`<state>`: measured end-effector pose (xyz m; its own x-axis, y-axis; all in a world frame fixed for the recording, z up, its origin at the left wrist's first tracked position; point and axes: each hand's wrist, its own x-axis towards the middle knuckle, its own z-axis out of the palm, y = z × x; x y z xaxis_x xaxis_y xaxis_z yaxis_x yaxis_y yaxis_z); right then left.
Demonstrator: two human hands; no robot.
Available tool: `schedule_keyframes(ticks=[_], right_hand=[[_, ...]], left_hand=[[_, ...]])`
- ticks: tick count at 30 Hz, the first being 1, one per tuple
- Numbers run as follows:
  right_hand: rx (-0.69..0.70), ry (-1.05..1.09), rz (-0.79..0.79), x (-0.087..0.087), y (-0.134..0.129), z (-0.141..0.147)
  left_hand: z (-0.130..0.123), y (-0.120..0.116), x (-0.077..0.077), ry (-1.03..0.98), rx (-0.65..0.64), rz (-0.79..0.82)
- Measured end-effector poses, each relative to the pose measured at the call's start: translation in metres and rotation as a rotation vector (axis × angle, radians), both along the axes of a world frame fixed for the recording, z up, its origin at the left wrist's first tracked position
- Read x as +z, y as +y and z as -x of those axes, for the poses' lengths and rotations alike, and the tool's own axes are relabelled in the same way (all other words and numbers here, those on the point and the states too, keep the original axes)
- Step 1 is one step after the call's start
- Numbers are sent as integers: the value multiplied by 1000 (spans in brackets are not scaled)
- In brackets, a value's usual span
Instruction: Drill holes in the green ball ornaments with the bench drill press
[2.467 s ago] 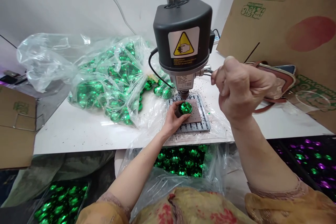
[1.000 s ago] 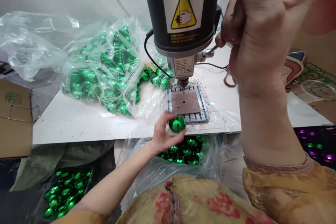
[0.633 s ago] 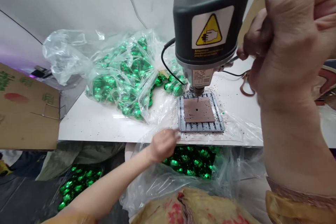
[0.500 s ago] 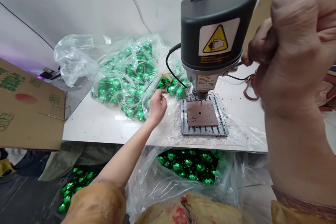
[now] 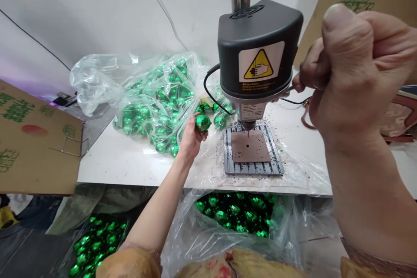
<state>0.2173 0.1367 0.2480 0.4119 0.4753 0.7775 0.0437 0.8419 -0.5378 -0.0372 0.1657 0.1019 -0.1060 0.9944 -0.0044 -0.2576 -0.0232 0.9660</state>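
Note:
My left hand (image 5: pixel 192 138) holds a shiny green faceted ball (image 5: pixel 203 122) beside the mouth of a clear plastic bag (image 5: pixel 94 69) full of similar balls. My right hand (image 5: pixel 353 63) is closed at the right side of the black drill press (image 5: pixel 259 47), its fingers around the end of a lever (image 5: pixel 288 91). Under the drill bit (image 5: pixel 248 133), a brown square plate (image 5: pixel 250 152) with a small dark hole lies on the slotted metal base (image 5: pixel 276 166). The bit stands above the plate, which is sprinkled with dark specks.
Below the table edge (image 5: pixel 130 182), green balls (image 5: pixel 234 213) lie in an open plastic bag, with more (image 5: pixel 94 243) at lower left. Cardboard boxes (image 5: pixel 35 139) stand left and behind my right hand. A black cable (image 5: pixel 206 84) loops left of the drill head.
My left hand has picked up a green ball from beside the bag. My right hand stays at the lever. The whole view has shifted slightly, with the table lower in the picture.

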Motion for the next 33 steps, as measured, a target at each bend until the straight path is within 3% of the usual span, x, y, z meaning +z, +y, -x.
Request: schedule_keyframes(ticks=[4,9,13,17,24,33], right_hand=[[10,11,-19,0,2,0],[67,19,-58,-1,4,-3],[104,20,-78,-1,6,-4],[111,13,-80,-1,7,-4],[74,-11,-26,-1,5,-4],[111,31,-26,3,0,-1]], left_hand=[[-12,-42,15,-160,-170,163],[-33,-60,6,-231,-267,271],[-49,-57,-4,-228,-217,213],[-58,-48,-9,-15,-143,115],[-63,-32,-21,-73,-143,147],[-69,-26,-38,85,-167,0]])
